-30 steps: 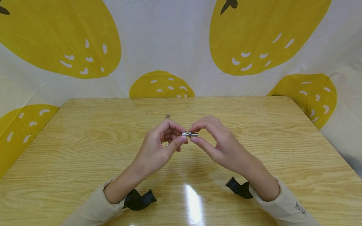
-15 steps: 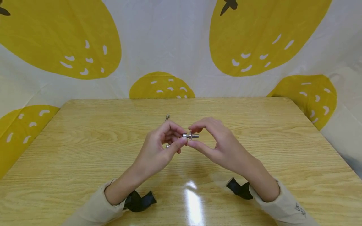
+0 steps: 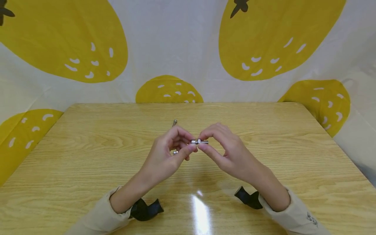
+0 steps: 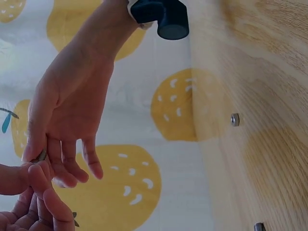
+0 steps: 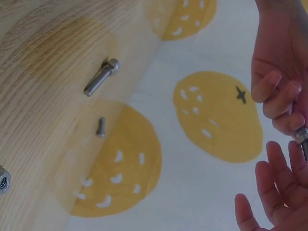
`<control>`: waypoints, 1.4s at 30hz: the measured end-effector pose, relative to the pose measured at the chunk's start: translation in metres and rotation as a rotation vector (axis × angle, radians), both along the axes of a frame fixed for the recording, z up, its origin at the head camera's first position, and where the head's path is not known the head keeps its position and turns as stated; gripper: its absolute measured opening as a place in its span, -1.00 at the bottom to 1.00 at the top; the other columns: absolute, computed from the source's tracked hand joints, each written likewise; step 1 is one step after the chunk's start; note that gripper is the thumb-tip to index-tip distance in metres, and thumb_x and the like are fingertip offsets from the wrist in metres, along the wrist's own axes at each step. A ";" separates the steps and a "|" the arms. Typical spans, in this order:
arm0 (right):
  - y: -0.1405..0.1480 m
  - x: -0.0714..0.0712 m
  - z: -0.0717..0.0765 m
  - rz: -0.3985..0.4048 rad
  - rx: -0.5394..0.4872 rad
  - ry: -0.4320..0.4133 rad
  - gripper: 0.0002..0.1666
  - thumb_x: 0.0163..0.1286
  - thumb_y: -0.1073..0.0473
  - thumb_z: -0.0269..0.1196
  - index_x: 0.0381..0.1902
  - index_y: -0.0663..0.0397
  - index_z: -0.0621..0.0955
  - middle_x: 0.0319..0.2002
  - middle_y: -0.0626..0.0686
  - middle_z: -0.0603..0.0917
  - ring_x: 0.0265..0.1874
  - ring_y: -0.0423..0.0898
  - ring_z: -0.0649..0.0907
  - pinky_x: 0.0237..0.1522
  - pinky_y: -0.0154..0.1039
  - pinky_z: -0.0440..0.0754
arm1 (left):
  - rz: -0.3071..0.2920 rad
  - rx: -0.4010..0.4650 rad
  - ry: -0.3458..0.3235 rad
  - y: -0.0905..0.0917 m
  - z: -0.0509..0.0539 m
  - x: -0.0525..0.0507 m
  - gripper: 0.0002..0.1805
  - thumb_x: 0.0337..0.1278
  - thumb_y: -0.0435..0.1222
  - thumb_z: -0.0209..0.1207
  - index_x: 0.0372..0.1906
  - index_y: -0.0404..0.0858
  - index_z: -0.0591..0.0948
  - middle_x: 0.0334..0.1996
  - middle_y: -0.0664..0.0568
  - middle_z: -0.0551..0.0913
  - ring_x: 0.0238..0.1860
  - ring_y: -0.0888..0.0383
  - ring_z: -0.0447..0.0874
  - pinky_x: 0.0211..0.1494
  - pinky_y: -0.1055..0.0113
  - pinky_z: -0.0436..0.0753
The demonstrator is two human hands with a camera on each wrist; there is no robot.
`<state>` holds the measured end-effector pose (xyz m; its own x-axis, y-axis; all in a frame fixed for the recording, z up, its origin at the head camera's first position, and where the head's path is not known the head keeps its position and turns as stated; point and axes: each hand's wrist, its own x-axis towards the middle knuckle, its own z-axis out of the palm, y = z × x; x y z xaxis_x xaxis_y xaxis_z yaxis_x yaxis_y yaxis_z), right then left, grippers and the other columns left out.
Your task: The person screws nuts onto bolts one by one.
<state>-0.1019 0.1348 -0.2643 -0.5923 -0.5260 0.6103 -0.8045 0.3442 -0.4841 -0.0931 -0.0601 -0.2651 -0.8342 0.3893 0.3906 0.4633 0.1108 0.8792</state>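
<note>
In the head view a silvery bolt (image 3: pixel 205 142) lies level in the air, its head to the left and its threaded end to the right. My left hand (image 3: pixel 164 155) pinches the head end between thumb and index finger. A hex nut (image 3: pixel 199 141) sits partway along the shank, with my right hand (image 3: pixel 230 150) pinching it. The left wrist view shows just a bit of the threaded shank (image 4: pixel 42 155), the rest covered by fingers. At the right edge of the right wrist view, the nut (image 5: pixel 301 135) shows between the two hands.
Beyond my left hand, another bolt (image 3: pixel 175 122) lies on the wooden table (image 3: pixel 102 182). A small metal piece (image 3: pixel 175 152) shows past the left fingers. The right wrist view has a large bolt (image 5: pixel 101 78), a smaller bolt (image 5: pixel 101 127) and a loose nut (image 5: pixel 4 180). A patterned cloth (image 3: pixel 173 49) hangs behind.
The right fingertips spread apart around the nut half a second ago and now close on it again. The nut has turned a little. My left hand keeps its hold on the bolt.
</note>
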 end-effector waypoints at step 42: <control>0.003 0.001 0.003 -0.036 0.008 -0.044 -0.73 0.25 0.16 0.28 -0.10 0.07 0.54 -0.13 -0.06 0.58 -0.07 -0.16 0.52 0.03 -0.24 0.46 | 0.000 -0.002 0.010 0.000 -0.001 0.000 -0.87 0.11 -0.49 0.17 -0.24 -0.36 0.49 -0.44 -0.10 0.65 -0.58 0.10 0.52 -0.51 0.38 0.54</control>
<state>-0.1004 0.1378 -0.2613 -0.6375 -0.5085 0.5788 -0.7692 0.3768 -0.5161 -0.0935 -0.0599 -0.2657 -0.8302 0.3904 0.3979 0.4721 0.1127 0.8743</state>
